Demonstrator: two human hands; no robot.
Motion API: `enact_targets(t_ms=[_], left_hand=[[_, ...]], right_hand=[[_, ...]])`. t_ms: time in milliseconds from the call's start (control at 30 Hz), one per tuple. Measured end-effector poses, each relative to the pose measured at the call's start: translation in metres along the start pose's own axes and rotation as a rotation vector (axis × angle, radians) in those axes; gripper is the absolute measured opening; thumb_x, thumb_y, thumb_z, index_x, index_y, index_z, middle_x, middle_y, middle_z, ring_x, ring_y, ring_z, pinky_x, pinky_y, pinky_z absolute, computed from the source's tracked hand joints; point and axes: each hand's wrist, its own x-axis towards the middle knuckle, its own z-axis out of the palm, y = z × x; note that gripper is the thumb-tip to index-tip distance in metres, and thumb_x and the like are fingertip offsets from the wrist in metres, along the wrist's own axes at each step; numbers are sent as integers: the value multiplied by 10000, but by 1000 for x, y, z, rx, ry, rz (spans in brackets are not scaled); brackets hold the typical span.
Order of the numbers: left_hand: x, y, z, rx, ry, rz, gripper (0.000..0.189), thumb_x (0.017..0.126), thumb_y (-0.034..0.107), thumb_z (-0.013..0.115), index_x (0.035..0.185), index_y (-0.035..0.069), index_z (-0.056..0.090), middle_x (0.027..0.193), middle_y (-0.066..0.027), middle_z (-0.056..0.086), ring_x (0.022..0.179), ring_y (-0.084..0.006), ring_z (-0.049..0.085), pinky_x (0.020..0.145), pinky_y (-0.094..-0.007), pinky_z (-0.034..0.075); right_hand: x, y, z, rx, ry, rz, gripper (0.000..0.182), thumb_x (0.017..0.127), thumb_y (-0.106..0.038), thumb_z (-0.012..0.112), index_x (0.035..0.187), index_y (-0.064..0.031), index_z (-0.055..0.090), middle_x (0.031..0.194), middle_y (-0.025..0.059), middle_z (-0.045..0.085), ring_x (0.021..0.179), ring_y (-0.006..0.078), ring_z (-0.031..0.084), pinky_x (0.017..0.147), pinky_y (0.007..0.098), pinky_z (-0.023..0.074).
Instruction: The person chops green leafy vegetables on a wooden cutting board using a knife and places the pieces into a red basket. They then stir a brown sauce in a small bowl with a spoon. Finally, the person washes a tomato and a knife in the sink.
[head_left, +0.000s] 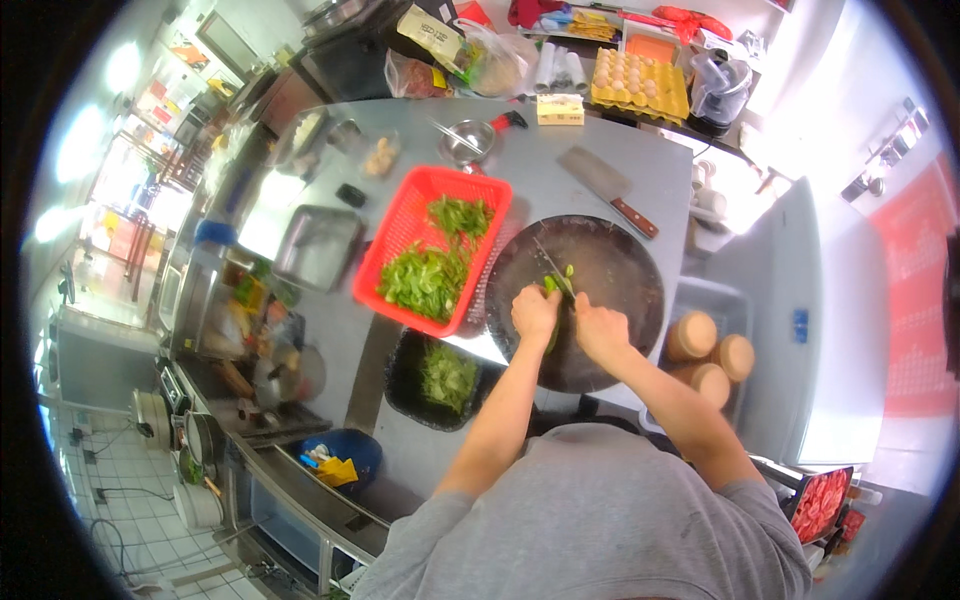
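Note:
My right hand (602, 327) grips a knife whose thin blade (551, 260) points away over a round dark chopping block (517, 259). On the block my left hand (534, 311) holds down a green vegetable (553, 334), perhaps a pepper, right beside the blade. A small cut green piece (569, 270) lies at the blade's far side. Left of the block is a red plastic basket (366, 289) with cut green vegetables (424, 285) and more green strips (461, 216) in it. The knife handle is hidden inside my right hand.
A cleaver (598, 174) lies beyond the block, its wooden handle towards the table's right edge. Left of the basket stands a metal tray (319, 247); behind is a steel bowl (469, 139). Below, a black-lined bin (401, 397) holds green scraps. Egg trays (671, 94) sit at the back.

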Motion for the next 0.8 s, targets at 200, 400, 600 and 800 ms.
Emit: enact_targets(t_ms=[200,400,600,800], left_hand=[[7,-15,3,11,53,43,261,720,256,639,828,23,682,816,-212,654,818,-363,640,747,-429,493],[15,-28,-2,-86,78,2,212,722,210,638,802,14,654,764,-196,650,775,-351,640,724,-416,485],[5,-25,-7,96,272,238,201,786,211,636,789,10,618,805,-191,590,803,-365,582,715,-450,456],[-13,-28,-12,106,261,246,230,760,189,655,878,-1,602,861,-189,572,836,-378,559,746,-445,447]], right_hand=[[-5,2,0,34,-32,-7,130,871,-152,448,947,-47,441,666,199,621,655,383,626,588,478,480],[-8,-9,-20,67,-83,-9,173,789,-90,497,940,-34,434,696,197,643,672,365,653,598,464,508],[16,-16,11,78,-52,3,173,799,-88,486,951,-31,430,721,197,648,688,365,653,606,466,506],[6,-10,5,110,-16,44,156,832,-121,476,952,-34,430,708,202,643,667,370,648,594,472,503]])
